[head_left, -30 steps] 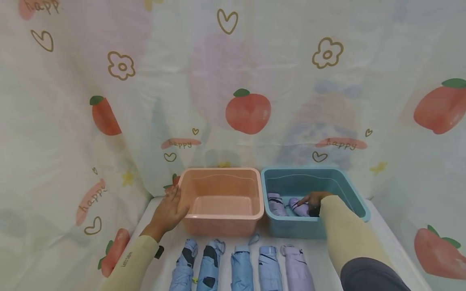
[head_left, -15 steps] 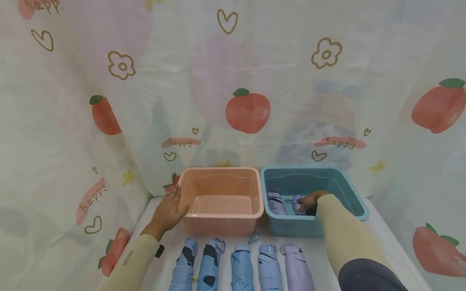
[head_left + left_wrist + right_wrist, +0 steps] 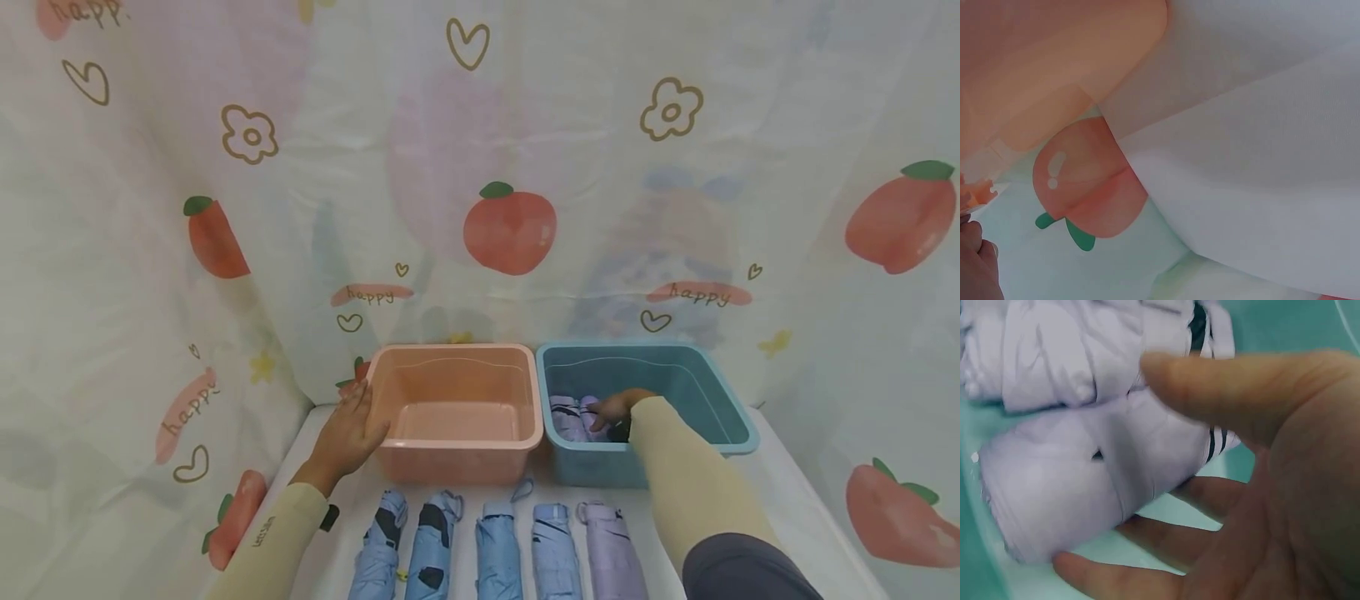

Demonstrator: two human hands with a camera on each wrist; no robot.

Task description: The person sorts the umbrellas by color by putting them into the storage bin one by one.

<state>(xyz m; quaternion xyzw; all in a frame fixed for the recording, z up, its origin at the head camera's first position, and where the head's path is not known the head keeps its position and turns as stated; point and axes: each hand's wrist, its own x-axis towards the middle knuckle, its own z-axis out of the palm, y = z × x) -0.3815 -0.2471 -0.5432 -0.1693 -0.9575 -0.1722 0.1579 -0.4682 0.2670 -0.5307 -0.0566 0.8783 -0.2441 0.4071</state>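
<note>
My right hand [image 3: 618, 407] reaches into the blue basin [image 3: 678, 450]. Its straight fingers touch the side of a lilac folded umbrella [image 3: 1066, 481], and the thumb is over it, seemingly lifted off. Against that one lies another lilac folded umbrella [image 3: 1054, 350], side by side on the basin floor. At the pink-orange basin [image 3: 457, 462], my left hand [image 3: 341, 437] rests with extended fingers on the left rim. The left wrist view shows only part of that hand at its edge.
Several folded umbrellas lie in a row on the white table in front of the basins: blue umbrellas [image 3: 498, 550] and a lilac umbrella [image 3: 615, 550] at the right end. A patterned curtain [image 3: 510, 108] hangs behind and at both sides.
My right hand has moved left inside the blue basin, and the umbrella beside it has straightened and come up against the other lilac one. The left hand has stayed still.
</note>
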